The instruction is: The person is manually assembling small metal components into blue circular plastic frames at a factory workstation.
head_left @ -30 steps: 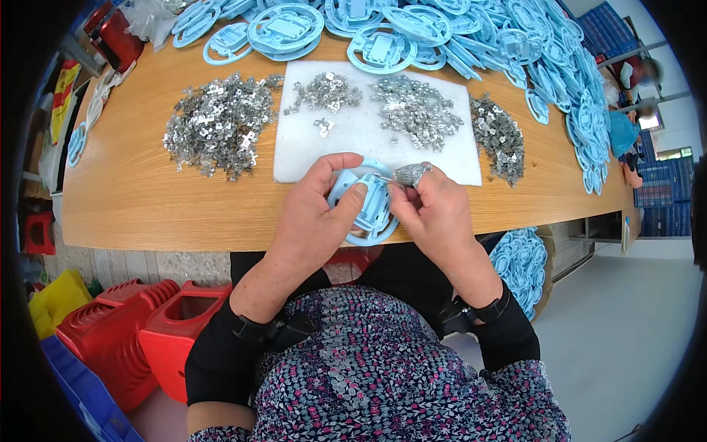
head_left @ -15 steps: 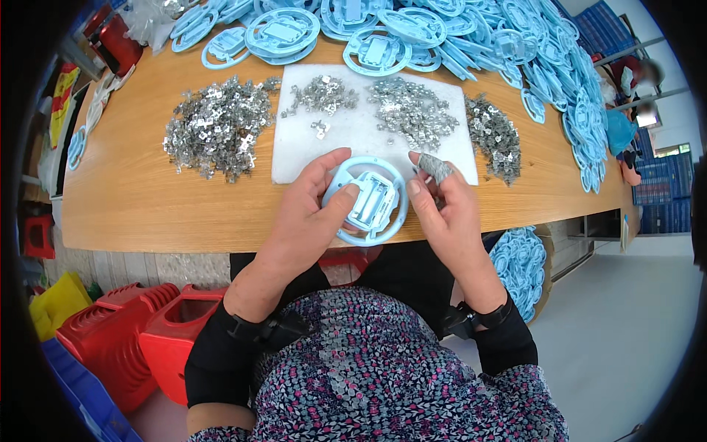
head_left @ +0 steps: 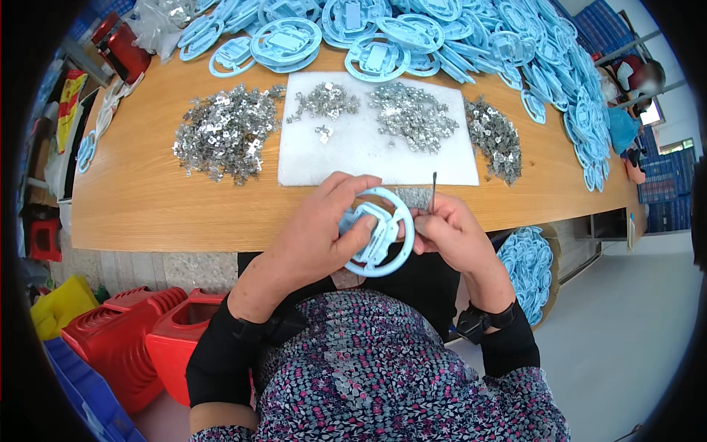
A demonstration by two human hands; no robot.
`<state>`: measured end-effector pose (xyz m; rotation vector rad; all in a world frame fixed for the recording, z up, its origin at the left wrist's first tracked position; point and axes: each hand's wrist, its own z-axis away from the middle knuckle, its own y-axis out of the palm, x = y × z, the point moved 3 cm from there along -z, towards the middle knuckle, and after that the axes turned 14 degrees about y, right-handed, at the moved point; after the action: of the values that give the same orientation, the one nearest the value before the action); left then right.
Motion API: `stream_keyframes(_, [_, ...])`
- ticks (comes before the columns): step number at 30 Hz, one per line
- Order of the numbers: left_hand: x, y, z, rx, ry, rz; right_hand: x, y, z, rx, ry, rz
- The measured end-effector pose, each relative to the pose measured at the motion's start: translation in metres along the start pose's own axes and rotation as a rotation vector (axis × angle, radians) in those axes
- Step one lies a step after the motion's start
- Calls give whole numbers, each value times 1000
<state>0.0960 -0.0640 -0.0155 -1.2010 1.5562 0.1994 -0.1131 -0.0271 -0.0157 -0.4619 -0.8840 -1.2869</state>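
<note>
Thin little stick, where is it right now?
In the head view, the thin dark stick is in the right hand, just right of the light-blue wheel that the left hand holds.

The person is wearing a loose, short-sleeved blouse of thin dark navy cloth (head_left: 383, 361), which is showing a dense print of small pink, white and grey-blue flowers and leaves. Plain matte black fabric sleeves (head_left: 510, 352) are covering the forearms, the left one ending below the blouse's cuff and leaving a bare band. Each wrist is bearing a black strap (head_left: 503, 317) with a small, boxy black module (head_left: 472, 323). A silvery-grey, rough-textured wrap (head_left: 414, 197) is encircling a finger of the right hand (head_left: 458, 232). Plain black trousers (head_left: 431, 282) are clothing the legs.
</note>
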Motion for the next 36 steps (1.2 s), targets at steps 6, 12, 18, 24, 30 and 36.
stream_keyframes(6, [0,3,16,-9,-210,805,17,14,5,-279,-560,609])
stream_keyframes(12, [19,13,27,2,-312,1186,29,17,-3,-464,-929,938])
stream_keyframes(18, [24,-15,21,-172,-401,915,48,-22,-22,-522,-425,847])
stream_keyframes(24, [31,-19,13,-319,-427,597,52,-27,-46,-804,-500,947])
stream_keyframes(30, [33,-14,14,-380,-383,510,48,-13,-61,-876,-627,1284])
stream_keyframes(36, [35,-18,5,-355,-425,535,46,-15,-64,-917,-676,1198])
